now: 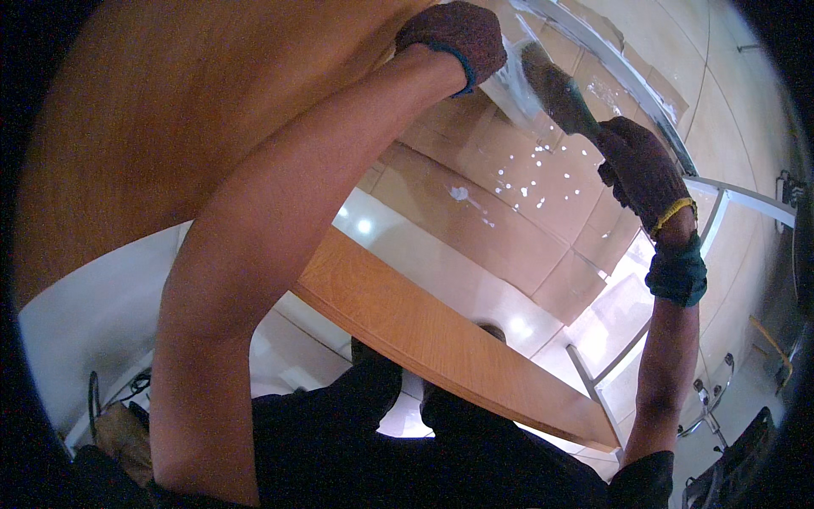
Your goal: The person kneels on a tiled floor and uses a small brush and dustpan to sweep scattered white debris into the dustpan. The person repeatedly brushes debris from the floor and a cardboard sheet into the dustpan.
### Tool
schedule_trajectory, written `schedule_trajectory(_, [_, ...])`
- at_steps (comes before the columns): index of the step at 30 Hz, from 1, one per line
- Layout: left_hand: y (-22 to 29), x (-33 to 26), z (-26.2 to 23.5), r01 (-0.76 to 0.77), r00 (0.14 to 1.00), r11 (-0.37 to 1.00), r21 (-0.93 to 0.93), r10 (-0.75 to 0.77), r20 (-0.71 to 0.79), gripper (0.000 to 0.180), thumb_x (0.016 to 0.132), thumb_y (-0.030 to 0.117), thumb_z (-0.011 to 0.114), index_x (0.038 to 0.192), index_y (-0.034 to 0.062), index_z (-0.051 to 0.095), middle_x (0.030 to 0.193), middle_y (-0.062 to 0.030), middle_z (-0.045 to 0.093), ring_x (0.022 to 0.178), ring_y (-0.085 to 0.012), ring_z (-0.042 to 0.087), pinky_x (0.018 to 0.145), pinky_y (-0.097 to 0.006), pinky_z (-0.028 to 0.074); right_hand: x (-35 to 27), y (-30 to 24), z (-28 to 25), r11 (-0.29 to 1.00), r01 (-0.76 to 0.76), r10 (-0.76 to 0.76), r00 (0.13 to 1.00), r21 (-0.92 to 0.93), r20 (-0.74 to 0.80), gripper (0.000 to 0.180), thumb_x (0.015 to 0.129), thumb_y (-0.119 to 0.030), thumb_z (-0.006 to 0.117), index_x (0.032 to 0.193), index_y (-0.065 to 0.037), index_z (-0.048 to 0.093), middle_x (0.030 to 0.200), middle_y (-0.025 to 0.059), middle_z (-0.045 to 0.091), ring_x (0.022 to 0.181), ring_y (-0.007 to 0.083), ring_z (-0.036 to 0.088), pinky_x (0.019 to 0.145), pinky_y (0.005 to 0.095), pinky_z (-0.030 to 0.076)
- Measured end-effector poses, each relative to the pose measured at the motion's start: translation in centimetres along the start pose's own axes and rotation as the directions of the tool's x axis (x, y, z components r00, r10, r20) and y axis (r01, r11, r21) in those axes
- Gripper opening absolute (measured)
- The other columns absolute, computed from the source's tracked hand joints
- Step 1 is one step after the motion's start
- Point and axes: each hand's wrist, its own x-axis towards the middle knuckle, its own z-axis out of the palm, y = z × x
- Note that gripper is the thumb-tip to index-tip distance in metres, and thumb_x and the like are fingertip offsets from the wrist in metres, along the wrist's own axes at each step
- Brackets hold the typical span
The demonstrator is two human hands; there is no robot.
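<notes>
My right hand [644, 170], in a dark knitted glove with a yellow edge, is closed round the handle of a paintbrush [555, 89]. The bristles point up and left, close to a white-smeared piece [515, 85] whose kind I cannot make out. Beside that piece my left hand [454, 42], in a dark glove with a green edge, looks closed. Its fingers are turned away, so what they grip is hidden. A large wooden panel [153, 110] rises to the left of my left arm.
Cardboard sheets [475, 195] with white paint drops cover the tiled floor. A curved-looking white metal frame [632, 72] runs along the right. A wooden board [458, 339] crosses in front of my legs. A chair base [710, 414] stands at the lower right.
</notes>
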Motion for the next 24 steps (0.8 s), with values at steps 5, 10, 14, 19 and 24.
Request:
schedule_trajectory(5, [0.4,-0.1,-0.1,0.031,0.999,0.999,-0.011,-0.031,-0.026,0.029,0.077,0.026,0.055,0.085,0.0020,0.069,0.089,-0.0218,0.066,0.084,-0.0327,0.065,0.074,-0.044,0.052,0.2,0.4,0.5,0.996,0.067,-0.067,0.998,-0.056,0.004,0.017,0.087,-0.016,0.054,0.101,-0.006,0.052,0.064,0.0027,0.055,0.047,0.0089,0.051,0.039,0.0244,0.041])
schedule_trajectory(10, [0.5,-0.2,-0.3,-0.001,1.000,1.000,0.014,0.001,-0.019,0.028,0.077,0.025,0.056,0.085,0.0024,0.069,0.090,-0.0213,0.066,0.085,-0.0321,0.065,0.074,-0.044,0.052,0.0,0.0,0.4,0.997,0.056,-0.055,0.998,-0.050,0.012,0.015,0.084,-0.010,0.058,0.097,-0.005,0.051,0.063,0.0032,0.055,0.046,0.0107,0.052,0.039,0.0257,0.042])
schedule_trajectory(14, [0.4,-0.2,-0.2,0.027,0.999,0.999,0.030,-0.025,-0.046,0.026,0.076,0.025,0.057,0.084,0.0030,0.070,0.089,-0.0209,0.066,0.085,-0.0318,0.065,0.075,-0.043,0.052,0.0,0.9,0.1,0.984,0.137,-0.135,0.991,-0.116,0.025,0.021,0.091,-0.023,0.049,0.105,-0.007,0.054,0.064,0.0013,0.056,0.046,0.0072,0.051,0.038,0.0219,0.039])
schedule_trajectory(19, [-0.8,0.6,0.3,-0.004,0.997,1.000,0.017,0.005,-0.076,0.026,0.077,0.024,0.055,0.083,0.0037,0.070,0.088,-0.0215,0.066,0.085,-0.0318,0.065,0.076,-0.043,0.051,-1.9,1.2,-0.7,0.966,-0.075,0.081,0.997,0.249,-0.012,0.028,0.093,-0.029,0.047,0.110,-0.008,0.056,0.063,0.0012,0.055,0.043,0.0048,0.047,0.034,0.0193,0.032])
schedule_trajectory(24, [-0.5,1.1,0.4,0.006,0.998,1.000,-0.002,-0.006,-0.065,0.027,0.078,0.022,0.052,0.084,0.0035,0.070,0.089,-0.0212,0.065,0.085,-0.0318,0.065,0.076,-0.043,0.051,-2.6,2.6,-1.6,0.948,-0.059,0.071,0.997,0.312,-0.026,0.032,0.093,-0.031,0.048,0.111,-0.006,0.057,0.061,0.0022,0.054,0.037,0.0047,0.041,0.032,0.0200,0.028])
